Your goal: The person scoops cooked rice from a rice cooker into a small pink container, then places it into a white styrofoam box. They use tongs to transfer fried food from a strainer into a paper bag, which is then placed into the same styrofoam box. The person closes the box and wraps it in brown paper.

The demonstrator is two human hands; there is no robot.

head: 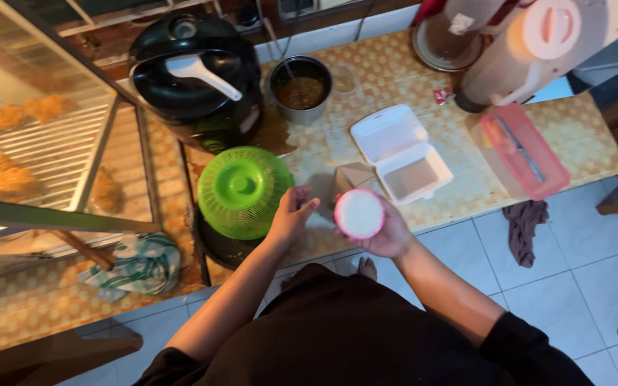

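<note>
Holding a small pink bowl (360,214) packed level with white rice, the right hand (388,232) cups it from beneath, its grip wrapped round the bowl's far side, just near of the table (466,193) edge. The left hand (291,213) hovers just left of it, fingers loosely spread and empty, beside the green dome cover (241,191).

By the look of it, the step in hand is portioning: the rice is moulded in the bowl and not yet turned out. The open white foam box (403,154) lies just beyond the bowl, lid back, bottom half bare, with a folded brown paper piece (352,179) touching its left side. A move there would call for a steady carry over the box and a clean tip so the mound keeps its shape.

Further off stand a black rice cooker (194,75) with a white paddle (202,73) on its lid, a metal pot of brown sauce (300,89), and a pink lidded container (525,151) at right. A glass case of fried pieces (16,143) fills the far left. Little blocks the way; only the paper piece crowds the box.
</note>
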